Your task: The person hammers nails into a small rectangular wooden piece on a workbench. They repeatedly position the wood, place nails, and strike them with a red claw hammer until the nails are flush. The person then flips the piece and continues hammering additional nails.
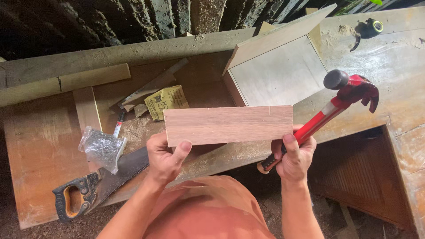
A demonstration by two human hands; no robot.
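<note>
I hold a flat rectangular piece of reddish plywood [228, 125] up in front of me with both hands. My left hand [165, 158] grips its lower left corner, thumb on the face. My right hand [294, 156] pinches the lower right corner and also holds a red-handled claw hammer [341, 101], whose dark head points up to the right. Behind the plywood stands a partly built wooden box [279, 71] with a pale inner panel.
A handsaw [95, 188] with a black and orange handle lies at the lower left, a clear bag of nails [102, 148] on it. A marker [118, 123], a yellow paper packet [167, 102], wood offcuts [146, 88] and sawdust lie on the bench. A tape measure [371, 27] sits far right.
</note>
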